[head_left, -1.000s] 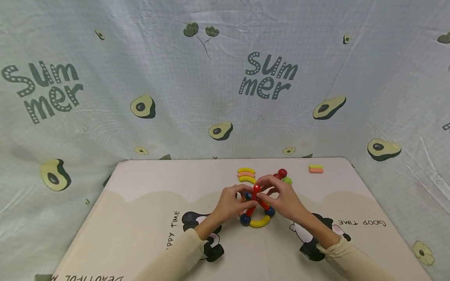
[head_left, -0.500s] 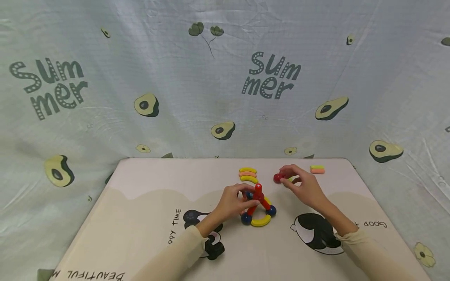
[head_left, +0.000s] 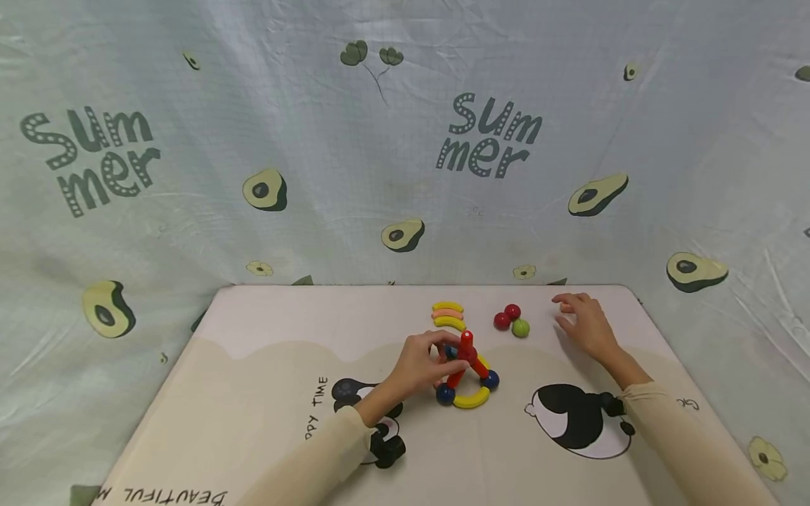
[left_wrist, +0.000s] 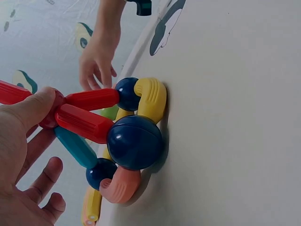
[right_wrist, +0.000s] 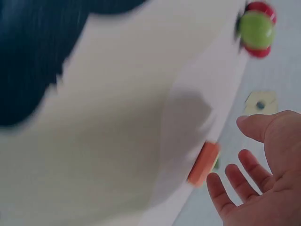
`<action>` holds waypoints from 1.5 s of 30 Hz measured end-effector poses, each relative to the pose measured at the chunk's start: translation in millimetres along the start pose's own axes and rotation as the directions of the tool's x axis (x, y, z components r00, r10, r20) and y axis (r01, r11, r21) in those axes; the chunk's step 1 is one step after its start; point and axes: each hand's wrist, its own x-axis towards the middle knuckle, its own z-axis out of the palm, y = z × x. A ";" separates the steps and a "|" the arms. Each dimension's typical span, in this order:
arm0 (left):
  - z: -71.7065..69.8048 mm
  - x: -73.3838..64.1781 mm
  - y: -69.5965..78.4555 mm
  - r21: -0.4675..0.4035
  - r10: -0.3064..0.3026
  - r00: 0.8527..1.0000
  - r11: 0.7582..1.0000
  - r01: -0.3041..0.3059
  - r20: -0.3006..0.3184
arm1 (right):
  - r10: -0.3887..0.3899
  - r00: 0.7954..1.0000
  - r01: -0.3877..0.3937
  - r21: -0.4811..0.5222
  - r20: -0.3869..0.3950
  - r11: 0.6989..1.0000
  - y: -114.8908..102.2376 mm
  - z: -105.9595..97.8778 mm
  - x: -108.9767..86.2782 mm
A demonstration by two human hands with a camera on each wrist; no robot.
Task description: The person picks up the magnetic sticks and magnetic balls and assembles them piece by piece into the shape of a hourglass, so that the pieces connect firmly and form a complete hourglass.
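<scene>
A magnetic stick-and-ball frame (head_left: 471, 398) stands on the table. Dark blue balls (left_wrist: 135, 142) and curved yellow and salmon sticks form its base. Red sticks (left_wrist: 84, 123) and a teal stick (left_wrist: 76, 147) rise to a red ball (left_wrist: 50, 121), from which one more red stick (head_left: 466, 340) points up. My left hand (head_left: 420, 362) pinches that red ball between thumb and fingers. At the back right my right hand (head_left: 588, 327) hovers with relaxed, spread fingers and holds nothing. Close by its fingertips is a short orange stick (right_wrist: 203, 164), hidden behind the hand in the head view.
Two red balls (head_left: 502, 321) and a green ball (head_left: 521, 328) sit together behind the frame, to its right. Curved yellow and salmon sticks (head_left: 448, 315) lie side by side at the back. A printed curtain (head_left: 329, 140) hangs behind the table.
My right hand left the top of the frame, passed over the red and green balls and moved on rightward to the back right. My left hand keeps its pinch on the red ball.
</scene>
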 end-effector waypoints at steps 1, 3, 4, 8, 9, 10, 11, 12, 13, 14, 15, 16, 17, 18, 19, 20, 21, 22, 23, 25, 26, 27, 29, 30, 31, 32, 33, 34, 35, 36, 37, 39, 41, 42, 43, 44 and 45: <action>-0.1 0.1 -0.3 -0.002 0.001 1.000 1.000 -0.001 -0.001 | 0.011 1.000 -0.011 -0.024 0.005 1.000 4.5 -0.4 1.9; -0.2 0.1 -0.6 -0.004 0.004 1.000 1.000 -0.004 -0.001 | 0.048 0.999 -0.047 -0.060 0.025 0.997 11.8 -1.3 4.3; -0.1 0.0 -0.9 -0.005 0.003 1.000 1.000 -0.003 0.002 | 0.062 0.998 -0.060 -0.073 0.033 0.996 15.1 -1.7 5.2; 0.4 -0.4 -1.7 -0.009 0.007 1.000 1.000 -0.007 0.010 | 0.086 0.995 -0.081 -0.096 0.044 0.992 23.4 -1.0 5.6; 0.4 -0.6 -1.7 -0.010 0.009 1.000 1.000 -0.008 0.010 | 0.081 0.996 -0.077 -0.098 0.043 0.992 24.2 -0.7 5.4; 0.3 -0.8 -1.8 -0.009 0.010 1.000 1.000 -0.010 0.010 | 0.075 0.996 -0.071 -0.099 0.039 0.993 25.2 -0.3 5.3; 0.2 -1.0 -1.7 -0.007 0.012 1.000 1.000 -0.012 0.009 | 0.071 0.997 -0.067 -0.099 0.035 0.993 25.4 0.2 5.0; -0.1 -1.4 -1.5 -0.007 0.015 1.000 1.000 -0.015 0.008 | 0.065 0.997 -0.062 -0.100 0.030 0.993 26.0 0.6 5.1; -0.4 -1.8 -1.4 -0.008 0.017 1.000 1.000 -0.017 0.006 | 0.062 0.998 -0.059 -0.099 0.026 0.993 26.2 1.1 5.3; -0.8 -2.1 -1.3 -0.007 0.017 1.000 1.000 -0.017 0.005 | 0.063 0.998 -0.061 -0.098 0.025 0.993 26.0 1.4 5.5; -1.2 -2.4 -1.1 -0.005 0.017 1.000 1.000 -0.017 0.004 | 0.065 0.998 -0.062 -0.099 0.025 0.993 25.7 1.7 5.7; -1.1 -2.7 -0.8 -0.004 0.017 1.000 1.000 -0.017 0.004 | 0.071 0.997 -0.068 -0.101 0.026 0.993 26.1 1.9 5.7; -1.1 -2.9 -0.6 -0.005 0.016 1.000 1.000 -0.016 0.006 | 0.079 0.997 -0.075 -0.103 0.028 0.992 26.5 2.0 5.7; -1.1 -3.1 -0.4 -0.006 0.015 1.000 1.000 -0.014 0.008 | 0.083 0.996 -0.080 -0.107 0.030 0.991 27.0 2.1 5.7; -1.0 -3.3 -0.5 -0.006 0.012 1.000 1.000 -0.012 0.009 | 0.088 0.996 -0.083 -0.109 0.034 0.991 27.8 2.2 5.9; -0.9 -3.4 -0.5 -0.004 0.010 1.000 1.000 -0.010 0.011 | 0.084 0.996 -0.080 -0.111 0.036 0.991 28.4 2.1 6.0; -0.8 -3.5 -0.7 -0.003 0.009 1.000 1.000 -0.009 0.011 | 0.076 0.996 -0.071 -0.113 0.037 0.991 29.4 2.0 6.3; -0.6 -3.6 -0.9 -0.003 0.010 1.000 1.000 -0.010 0.012 | 0.064 0.997 -0.059 -0.111 0.039 0.992 30.8 1.7 6.8; -0.5 -3.6 -1.3 -0.002 0.010 1.000 1.000 -0.010 0.011 | 0.049 0.998 -0.044 -0.107 0.037 0.993 32.0 1.4 7.3; -0.3 -3.4 -1.9 0.003 0.012 1.000 1.000 -0.012 0.008 | 0.020 0.999 -0.016 -0.102 0.040 0.995 33.9 1.0 8.8; -0.2 -3.2 -2.2 0.004 0.014 1.000 1.000 -0.014 0.006 | 0.012 0.999 -0.007 -0.095 0.047 0.995 34.4 0.8 9.4; -0.2 -3.0 -2.3 0.005 0.016 1.000 1.000 -0.016 0.004 | 0.009 0.998 -0.004 -0.087 0.054 0.996 34.8 0.4 9.9; -0.2 -2.7 -2.4 0.010 0.017 1.000 1.000 -0.017 0.003 | 0.007 0.998 -0.002 -0.075 0.068 0.997 35.1 0.4 10.7; -0.3 -2.5 -2.3 0.010 0.019 1.000 1.000 -0.019 0.002 | 0.004 0.997 0.001 -0.069 0.073 0.998 35.3 0.5 11.0; -0.1 -2.4 -2.2 0.010 0.020 1.000 1.000 -0.020 0.002 | 0.000 0.997 0.005 -0.060 0.078 0.998 35.4 0.6 10.8; -0.1 -2.3 -2.0 0.010 0.019 1.000 1.000 -0.019 0.003 | -0.005 0.997 0.009 -0.046 0.081 0.999 35.3 0.4 10.4; -0.1 -2.3 -1.6 0.010 0.017 1.000 1.000 -0.017 0.003 | -0.014 0.997 0.017 -0.039 0.080 0.999 35.1 0.3 10.1; -0.1 -2.2 -1.3 0.011 0.015 1.000 1.000 -0.015 0.003 | -0.019 0.997 0.022 -0.031 0.079 0.999 35.1 0.4 9.8; -0.1 -2.0 -0.9 0.009 0.012 1.000 1.000 -0.012 0.003 | -0.021 0.997 0.022 -0.022 0.079 1.000 34.8 0.6 9.7; -0.2 -1.9 -0.6 0.008 0.009 1.000 1.000 -0.009 0.003 | -0.015 0.996 0.016 -0.013 0.084 1.000 34.3 0.2 9.2; -0.2 -1.8 -0.4 0.007 0.006 1.000 1.000 -0.006 0.004 | -0.006 0.996 0.007 -0.006 0.091 1.000 33.7 0.0 8.9; -0.1 -1.3 -0.2 0.008 0.002 1.000 1.000 -0.002 0.004 | 0.023 0.993 -0.024 0.005 0.114 1.000 32.4 -0.2 8.9; 0.0 -0.9 -0.5 0.006 0.003 1.000 1.000 -0.003 0.004 | 0.056 0.988 -0.059 0.019 0.146 0.998 31.4 -0.5 9.2; 0.1 -0.6 -0.8 0.003 0.006 1.000 1.000 -0.006 0.004 | 0.072 0.984 -0.077 0.026 0.164 0.997 31.2 -0.9 9.3; 0.2 -0.3 -1.0 0.002 0.009 1.000 1.000 -0.009 0.004 | 0.084 0.981 -0.091 0.031 0.177 0.995 31.3 -0.8 9.5; 0.3 -0.1 -1.3 0.000 0.012 1.000 1.000 -0.012 0.004 | 0.097 0.977 -0.106 0.038 0.190 0.994 31.7 -0.8 9.6; 0.6 0.1 -1.4 0.000 0.013 1.000 1.000 -0.013 0.005 | 0.108 0.973 -0.120 0.043 0.204 0.992 32.4 -0.8 9.6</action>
